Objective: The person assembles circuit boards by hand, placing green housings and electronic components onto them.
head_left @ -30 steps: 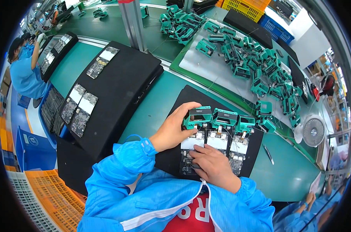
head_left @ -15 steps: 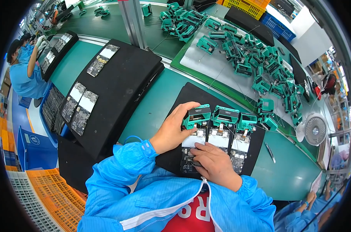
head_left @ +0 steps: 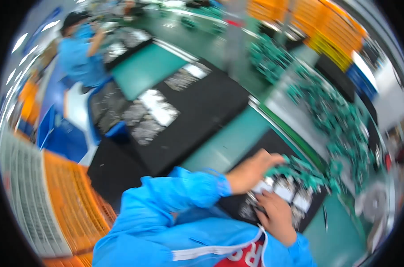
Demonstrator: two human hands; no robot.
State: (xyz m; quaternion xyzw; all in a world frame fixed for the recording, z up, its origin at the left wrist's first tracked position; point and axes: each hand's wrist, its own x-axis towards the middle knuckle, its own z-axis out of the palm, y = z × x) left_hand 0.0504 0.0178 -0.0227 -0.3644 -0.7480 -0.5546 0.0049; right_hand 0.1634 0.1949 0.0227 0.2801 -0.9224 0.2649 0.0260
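The picture is smeared by motion. My left hand has its thumb and fingers closed around the leftmost green plastic housing, at the top end of a circuit board. More green housings line up to its right, above the other boards. My right hand lies over the leftmost circuit board, thumb and fingers apart, touching its surface. Beside it are further boards with white areas, resting on a black mat. Fine parts between the housings and boards are blurred.
On the left, a black foam slab bears several circuit boards. Many green housings are heaped at the far right. Tweezers lie right of the mat, near a white fan. A co-worker in blue stands far left.
The whole view has swung left, so the workplace now appears farther right and lower, and blurred. Both hands keep nearly the same places on the housing and board.
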